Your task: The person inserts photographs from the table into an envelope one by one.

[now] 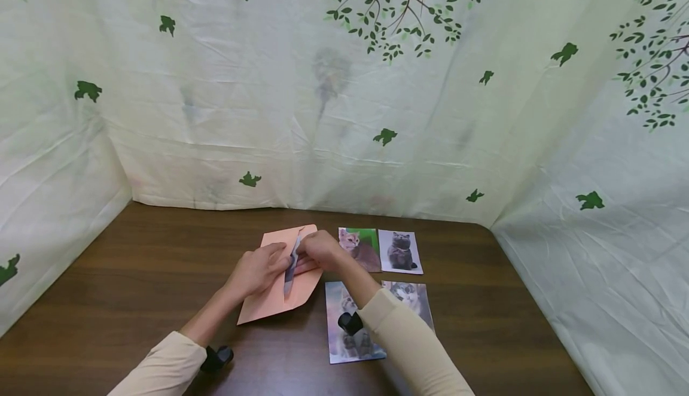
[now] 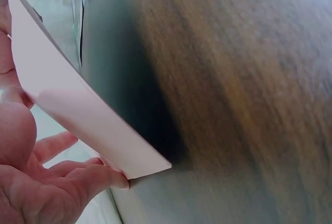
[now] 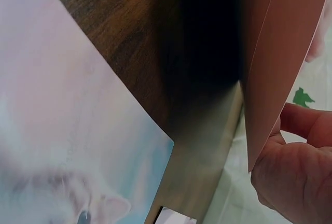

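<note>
A peach paper envelope [image 1: 264, 309] is held tilted at the middle of the table, with a lengthwise opening between the two hands. Inside the opening shows a narrow strip of a grey-and-white sheet [image 1: 290, 281], mostly hidden by the envelope. My left hand [image 1: 262, 269] grips the envelope's left side, its fingertips close to the opening. On the other side, my right hand [image 1: 319, 251] holds the envelope near its upper right edge, fingers bent. The right wrist view shows that hand's curled fingers [image 3: 295, 156] at the paper's edge.
Right of the envelope lie a kitten photo on green [image 1: 368, 246] and a grey cat photo [image 1: 400, 252]. Nearer are a larger kitten photo [image 1: 338, 342] and another cat photo [image 1: 422, 303], both partly covered by the right arm. A leaf-patterned white curtain [image 1: 323, 163] borders the brown table [image 1: 484, 324].
</note>
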Tool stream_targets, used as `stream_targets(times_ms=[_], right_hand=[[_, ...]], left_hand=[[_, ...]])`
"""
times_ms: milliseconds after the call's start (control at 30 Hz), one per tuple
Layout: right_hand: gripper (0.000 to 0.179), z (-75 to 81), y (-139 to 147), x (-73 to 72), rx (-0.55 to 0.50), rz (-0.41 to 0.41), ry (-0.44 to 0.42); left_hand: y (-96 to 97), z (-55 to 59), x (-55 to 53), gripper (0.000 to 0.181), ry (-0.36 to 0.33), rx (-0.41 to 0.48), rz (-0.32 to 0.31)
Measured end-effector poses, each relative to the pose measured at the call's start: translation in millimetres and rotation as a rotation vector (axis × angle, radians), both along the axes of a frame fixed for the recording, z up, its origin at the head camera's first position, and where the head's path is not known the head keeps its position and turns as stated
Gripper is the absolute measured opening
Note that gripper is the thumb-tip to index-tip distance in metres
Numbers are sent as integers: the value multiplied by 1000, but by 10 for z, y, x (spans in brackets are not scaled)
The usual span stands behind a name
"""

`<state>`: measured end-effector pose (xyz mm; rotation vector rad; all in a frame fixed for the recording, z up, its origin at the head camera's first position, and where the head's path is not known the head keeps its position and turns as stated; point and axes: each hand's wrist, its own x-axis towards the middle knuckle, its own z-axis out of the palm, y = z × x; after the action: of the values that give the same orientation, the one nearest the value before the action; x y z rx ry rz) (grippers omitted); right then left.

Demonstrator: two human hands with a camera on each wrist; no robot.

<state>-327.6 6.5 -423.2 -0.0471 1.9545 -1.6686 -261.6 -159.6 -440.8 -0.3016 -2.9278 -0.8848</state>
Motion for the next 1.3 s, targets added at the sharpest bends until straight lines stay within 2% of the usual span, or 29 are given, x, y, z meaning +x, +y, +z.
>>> stream_targets(times_ms=[467,800,1133,1300], right_hand=[[17,-14,2,-4,-5,-11,-13],[25,100,72,31,-30,52,-41],[30,239,243,30,75,67,-20],[32,296,354,21,108,80,22]], left_hand=[[6,-11,-11,50,-5,4,2],[2,-21,-11,49,13,-14,-5],[26,12,9,50,-20,-8,6],[20,19,7,51,-18,-6,3]])
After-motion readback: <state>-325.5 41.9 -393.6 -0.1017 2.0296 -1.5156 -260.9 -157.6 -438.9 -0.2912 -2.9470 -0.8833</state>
